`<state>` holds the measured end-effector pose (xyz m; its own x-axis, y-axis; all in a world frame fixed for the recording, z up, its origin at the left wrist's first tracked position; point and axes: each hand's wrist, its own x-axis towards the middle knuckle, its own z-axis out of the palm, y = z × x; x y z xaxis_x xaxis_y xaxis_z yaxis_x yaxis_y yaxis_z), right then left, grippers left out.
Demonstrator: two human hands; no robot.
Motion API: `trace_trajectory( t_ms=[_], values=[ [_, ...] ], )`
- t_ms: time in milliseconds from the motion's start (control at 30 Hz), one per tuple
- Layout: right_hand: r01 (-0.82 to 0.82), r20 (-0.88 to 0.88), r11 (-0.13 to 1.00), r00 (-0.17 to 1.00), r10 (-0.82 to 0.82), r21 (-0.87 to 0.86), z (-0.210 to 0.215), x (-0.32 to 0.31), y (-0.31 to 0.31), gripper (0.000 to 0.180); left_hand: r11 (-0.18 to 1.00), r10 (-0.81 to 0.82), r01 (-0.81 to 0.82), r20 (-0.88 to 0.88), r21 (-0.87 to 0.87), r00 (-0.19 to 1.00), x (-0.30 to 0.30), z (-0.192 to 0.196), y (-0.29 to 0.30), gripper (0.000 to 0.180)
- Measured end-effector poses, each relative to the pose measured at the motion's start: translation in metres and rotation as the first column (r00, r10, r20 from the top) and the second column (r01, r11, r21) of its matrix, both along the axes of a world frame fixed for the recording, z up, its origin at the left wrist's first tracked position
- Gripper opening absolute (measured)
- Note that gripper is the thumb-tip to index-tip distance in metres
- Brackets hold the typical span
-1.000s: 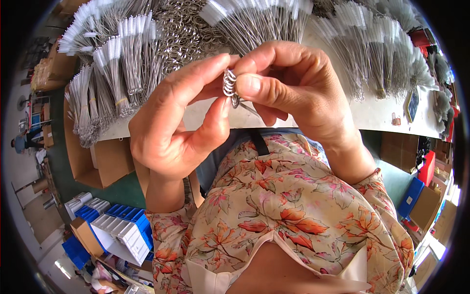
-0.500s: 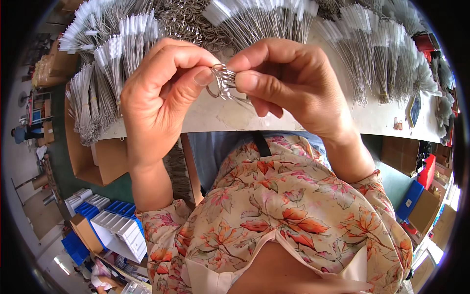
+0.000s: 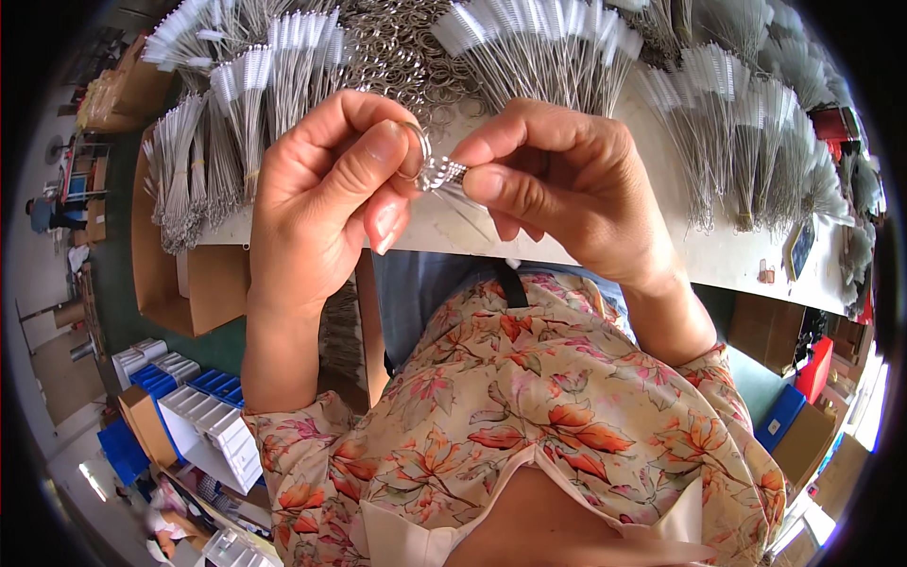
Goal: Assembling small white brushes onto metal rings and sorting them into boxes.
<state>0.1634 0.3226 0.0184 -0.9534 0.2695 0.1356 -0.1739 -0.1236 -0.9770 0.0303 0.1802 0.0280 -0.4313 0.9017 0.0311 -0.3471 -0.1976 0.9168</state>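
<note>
Over the near part of the table, my left hand [image 3: 316, 189] is closed, pinching a metal split ring [image 3: 426, 151] between thumb and fingers. My right hand [image 3: 576, 180] pinches a small cluster of wire brushes by their stems, close to the looped wire ends [image 3: 440, 174]. Those loops meet the ring's lower side, and at least some appear to be threaded on it; exactly how many I cannot tell. Thin wire stems trail below my right fingers, and the rest of these brushes is hidden behind the hand.
A heap of metal rings [image 3: 402, 52] lies beyond my hands. White-bristled wire brushes stand in bundles at the left [image 3: 175, 180], far middle [image 3: 548, 57] and right [image 3: 746, 132]. An open cardboard box [image 3: 213, 288] sits below the table's left end, with white and blue bins [image 3: 208, 425] nearer.
My left thumb has moved up along the ring and its other fingers have uncurled below. The ring has turned, showing more of its edge. My right hand still pinches the brushes.
</note>
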Motion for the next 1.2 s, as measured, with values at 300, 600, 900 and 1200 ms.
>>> trace_trajectory(
  t_ms=[300,600,900,1200],
  values=[
    [0.036,-0.117,0.999,0.993,-0.033,0.021,0.003,-0.008,-0.017,0.008,0.955,0.289,-0.243,-0.707,0.169,0.646,0.002,0.004,-0.012,0.017],
    [0.116,-0.133,0.945,0.988,-0.078,0.305,-0.045,-0.043,-0.047,0.015,0.911,0.399,-0.322,-0.358,0.256,0.844,-0.011,0.014,-0.057,0.023],
    [-0.194,0.361,0.877,0.932,0.026,0.439,-0.109,-0.011,-0.043,0.011,0.652,-0.329,-0.289,-0.605,-0.701,0.725,-0.016,-0.105,-0.161,0.011],
    [-0.215,0.476,0.877,0.879,-0.018,0.43,-0.119,-0.024,-0.043,0.009,0.586,-0.46,-0.482,-0.757,-0.651,0.463,-0.113,-0.303,-0.188,0.017]
  ],
)
